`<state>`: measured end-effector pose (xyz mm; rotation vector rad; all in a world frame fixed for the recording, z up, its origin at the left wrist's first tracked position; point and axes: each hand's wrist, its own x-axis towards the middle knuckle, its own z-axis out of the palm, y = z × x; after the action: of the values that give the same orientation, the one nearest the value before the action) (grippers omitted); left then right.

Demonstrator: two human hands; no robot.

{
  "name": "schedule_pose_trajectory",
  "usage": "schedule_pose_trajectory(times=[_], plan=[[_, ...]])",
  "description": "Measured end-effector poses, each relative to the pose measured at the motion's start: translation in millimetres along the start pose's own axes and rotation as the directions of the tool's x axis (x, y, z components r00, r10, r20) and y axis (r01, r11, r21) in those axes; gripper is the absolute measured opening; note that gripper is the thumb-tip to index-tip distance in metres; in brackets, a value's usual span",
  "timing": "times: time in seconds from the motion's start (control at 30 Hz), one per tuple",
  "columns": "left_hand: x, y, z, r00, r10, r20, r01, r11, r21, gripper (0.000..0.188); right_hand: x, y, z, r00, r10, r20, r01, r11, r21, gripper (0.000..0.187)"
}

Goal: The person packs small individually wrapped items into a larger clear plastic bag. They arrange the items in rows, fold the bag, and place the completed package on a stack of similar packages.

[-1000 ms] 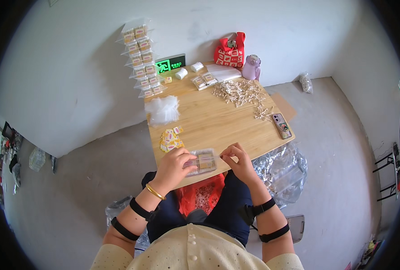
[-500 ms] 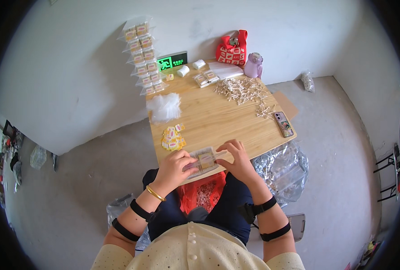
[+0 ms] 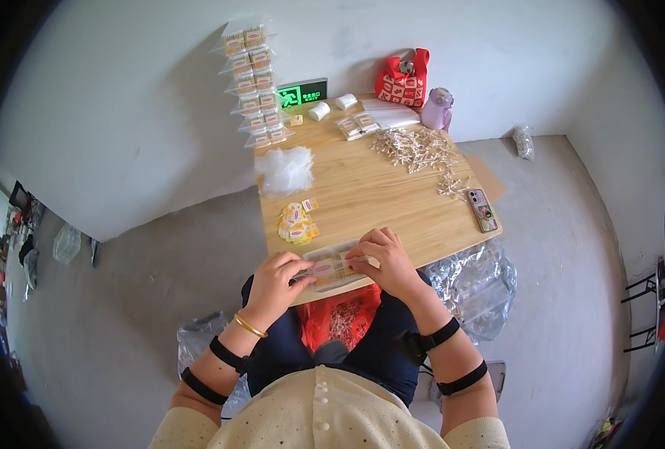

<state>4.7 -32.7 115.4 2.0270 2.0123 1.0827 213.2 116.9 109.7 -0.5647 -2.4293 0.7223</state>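
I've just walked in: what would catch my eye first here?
Probably the tall stack of swab packs at the back left of the table, beside the green sign. The red bag stands out at the back, near a heap of loose swabs. At the near edge, the left hand and right hand hold a clear pack.

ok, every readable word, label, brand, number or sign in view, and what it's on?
Green-and-black running-figure sign: lettering present; wording not copied here.
Red patterned tote bag: small lettering; brand wording not copied here.
Pile of yellow-and-white labels: print too small to read.
Stacked cotton-swab packs: labels too small to read.
Nearest cotton-swab pack: label too blurred to read.
No numbers I can make out.
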Motion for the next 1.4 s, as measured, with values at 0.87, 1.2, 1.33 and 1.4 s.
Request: schedule_pose_trajectory(times=[0.87, 1.2, 1.33, 1.4], plan=[[10.3, -9.4, -15.3, 0.979, 0.187, 0.079, -0.194, 0.976, 0.095, 0.006, 23.1, -15.6, 15.6, 0.977, -0.153, 0.151, 0.152, 0.988, 0.02, 0.019], [13.5, -18.0, -16.1, 0.988, 0.093, 0.119, -0.091, 0.996, -0.023, 0.009, 22.3, -16.7, 27.0, 0.984, -0.141, 0.109, 0.139, 0.99, 0.026, 0.014], [12.7, -17.8, -14.5, 0.991, 0.056, 0.125, -0.048, 0.997, -0.064, 0.01, 20.8, -19.4, 24.1, 0.982, -0.136, 0.129, 0.131, 0.99, 0.043, 0.013], [12.1, -17.6, -13.3, 0.993, 0.02, 0.115, -0.006, 0.993, -0.116, 0.01, 20.2, -21.2, 24.0, 0.982, -0.132, 0.132, 0.13, 0.991, 0.029, 0.013]])
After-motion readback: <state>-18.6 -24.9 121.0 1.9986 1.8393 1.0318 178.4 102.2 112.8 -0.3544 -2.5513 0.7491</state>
